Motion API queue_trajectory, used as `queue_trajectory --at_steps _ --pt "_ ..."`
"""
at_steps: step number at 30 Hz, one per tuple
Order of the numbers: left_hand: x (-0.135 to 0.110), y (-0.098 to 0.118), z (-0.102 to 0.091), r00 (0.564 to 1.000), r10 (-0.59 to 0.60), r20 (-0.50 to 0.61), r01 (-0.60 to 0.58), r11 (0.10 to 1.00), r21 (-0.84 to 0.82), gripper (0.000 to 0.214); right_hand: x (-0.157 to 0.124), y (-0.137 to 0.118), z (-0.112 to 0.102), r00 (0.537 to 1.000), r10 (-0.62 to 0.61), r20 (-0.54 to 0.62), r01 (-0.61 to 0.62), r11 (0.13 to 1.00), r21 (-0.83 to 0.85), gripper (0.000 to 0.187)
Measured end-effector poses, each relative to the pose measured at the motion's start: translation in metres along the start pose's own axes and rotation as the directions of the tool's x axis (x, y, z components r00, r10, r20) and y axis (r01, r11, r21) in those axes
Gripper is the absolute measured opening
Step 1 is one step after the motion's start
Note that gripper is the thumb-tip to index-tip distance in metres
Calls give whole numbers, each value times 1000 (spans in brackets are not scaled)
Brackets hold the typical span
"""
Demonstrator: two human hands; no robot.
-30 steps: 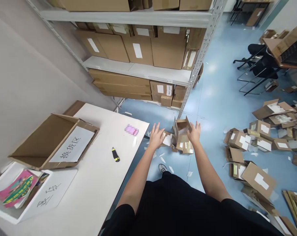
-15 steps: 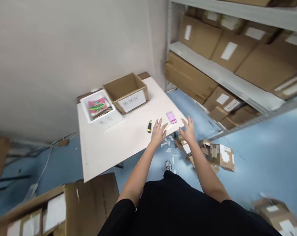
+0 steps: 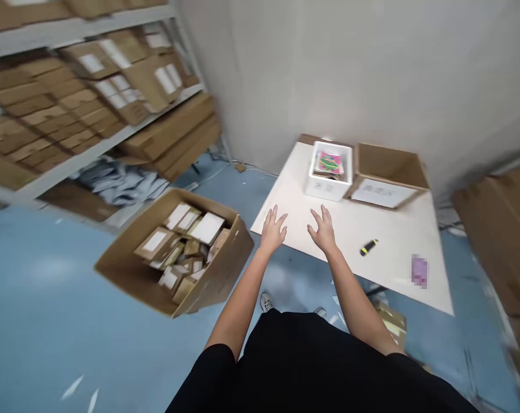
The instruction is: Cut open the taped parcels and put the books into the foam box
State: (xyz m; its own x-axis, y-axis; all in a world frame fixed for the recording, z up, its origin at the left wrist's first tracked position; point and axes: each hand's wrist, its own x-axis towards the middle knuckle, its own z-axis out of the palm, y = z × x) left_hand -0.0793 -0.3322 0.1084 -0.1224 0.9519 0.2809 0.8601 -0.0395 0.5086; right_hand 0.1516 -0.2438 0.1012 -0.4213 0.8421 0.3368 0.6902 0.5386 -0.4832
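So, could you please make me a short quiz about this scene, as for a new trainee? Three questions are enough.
1. True or false: the left hand and the right hand are both open and empty.
2. Where does the big carton of small parcels stand? A) on the white table B) on the blue floor C) on a chair
3. Which thing stands right beside the white box on the table?
Key: 1 true. 2 B. 3 the open cardboard box with a white label.
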Motion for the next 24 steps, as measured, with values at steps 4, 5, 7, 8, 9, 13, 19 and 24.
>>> queue_trajectory --at_steps 4,5,7,8,9,13,19,24 --pt "-54 -97 -72 975 -189 -113 196 979 59 54 43 -107 90 967 -216 132 201 973 116 65" --pt "-70 -118 -89 961 -236 -142 247 967 68 55 49 -132 111 950 -265 163 242 959 147 66" --pt "-102 -154 -120 921 -333 -204 354 932 79 55 59 -180 150 910 -353 219 310 928 205 68" --pt "-118 -171 -134 894 -381 -236 409 909 82 54 63 -201 168 888 -391 244 339 912 230 69" --pt "-133 -186 -146 864 -428 -267 463 883 82 52 66 -220 185 865 -424 268 363 898 249 69" --pt "-181 -233 -176 733 -585 -346 638 768 54 50 83 -277 238 778 -516 358 434 854 289 72" --pt "-192 -287 -179 623 -713 -323 755 655 10 52 130 -326 306 687 -582 435 471 813 344 71" --pt "-163 -347 -171 545 -802 -242 829 560 11 59 187 -356 380 620 -606 499 470 795 383 71"
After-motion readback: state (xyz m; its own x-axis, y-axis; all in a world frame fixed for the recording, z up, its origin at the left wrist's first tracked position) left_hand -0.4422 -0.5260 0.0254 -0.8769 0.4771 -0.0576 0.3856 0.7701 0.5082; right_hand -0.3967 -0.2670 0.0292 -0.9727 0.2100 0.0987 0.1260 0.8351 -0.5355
